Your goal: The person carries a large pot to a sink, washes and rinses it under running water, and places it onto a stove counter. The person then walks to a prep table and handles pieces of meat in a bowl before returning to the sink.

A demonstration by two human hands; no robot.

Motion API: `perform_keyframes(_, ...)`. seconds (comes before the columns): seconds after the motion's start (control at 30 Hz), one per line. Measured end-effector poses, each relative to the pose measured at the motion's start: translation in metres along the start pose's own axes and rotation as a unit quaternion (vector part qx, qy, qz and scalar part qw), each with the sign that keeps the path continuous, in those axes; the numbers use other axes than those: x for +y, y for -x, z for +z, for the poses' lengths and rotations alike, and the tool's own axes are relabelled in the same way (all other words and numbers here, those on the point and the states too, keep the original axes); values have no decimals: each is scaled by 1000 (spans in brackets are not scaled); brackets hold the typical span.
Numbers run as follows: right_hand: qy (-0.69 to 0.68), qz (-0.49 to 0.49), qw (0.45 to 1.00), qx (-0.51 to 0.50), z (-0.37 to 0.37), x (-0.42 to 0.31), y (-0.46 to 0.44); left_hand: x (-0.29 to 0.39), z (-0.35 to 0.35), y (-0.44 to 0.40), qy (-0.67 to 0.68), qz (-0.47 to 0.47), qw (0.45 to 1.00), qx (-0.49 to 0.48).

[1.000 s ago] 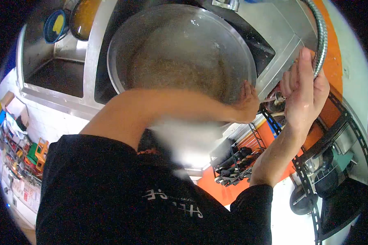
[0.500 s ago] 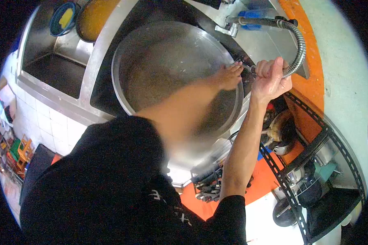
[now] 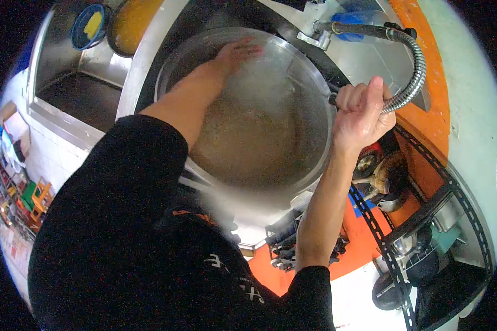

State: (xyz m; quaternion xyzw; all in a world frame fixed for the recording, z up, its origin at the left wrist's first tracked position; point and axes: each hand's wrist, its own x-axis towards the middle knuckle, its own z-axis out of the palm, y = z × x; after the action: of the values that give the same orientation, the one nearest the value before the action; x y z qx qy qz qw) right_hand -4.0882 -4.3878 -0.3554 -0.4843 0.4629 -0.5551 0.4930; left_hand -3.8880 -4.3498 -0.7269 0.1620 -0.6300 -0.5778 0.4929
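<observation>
The sink (image 3: pixel 234 15) goes around the big pot (image 3: pixel 315 127). The left hand (image 3: pixel 238 53) is in the pot; I can't tell if its fingers are apart. Right of the pot, the right hand (image 3: pixel 365 114) squeezes the hose (image 3: pixel 419 71).

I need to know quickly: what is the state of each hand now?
Left hand: looks open, at the far side of the large metal basin.
Right hand: closed, holding the flexible metal hose.
</observation>
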Motion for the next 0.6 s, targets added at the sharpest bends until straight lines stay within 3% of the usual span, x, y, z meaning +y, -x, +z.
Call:
perform_keyframes(0.03,-17,20,1000,-9,1,-3,3,-6,14,19,6,-240,967,84)
perform_keyframes(0.1,-15,32,999,2,6,-8,8,-7,32,28,10,-459,872,169)
perform_keyframes(0.17,-10,61,998,20,8,-12,8,-3,61,6,-175,-428,883,84)
perform_keyframes(0.27,-22,56,998,-2,-2,-7,7,-4,133,-19,-420,-375,825,-50)
perform_keyframes(0.3,-81,39,996,-26,-10,-2,7,-5,161,-25,-412,-383,825,-49)
perform_keyframes(0.47,-104,40,992,-52,-16,1,4,-30,265,-48,-309,-188,916,174)
perform_keyframes(0.6,-101,40,992,-66,-16,4,0,-49,244,-32,-316,-265,905,101)
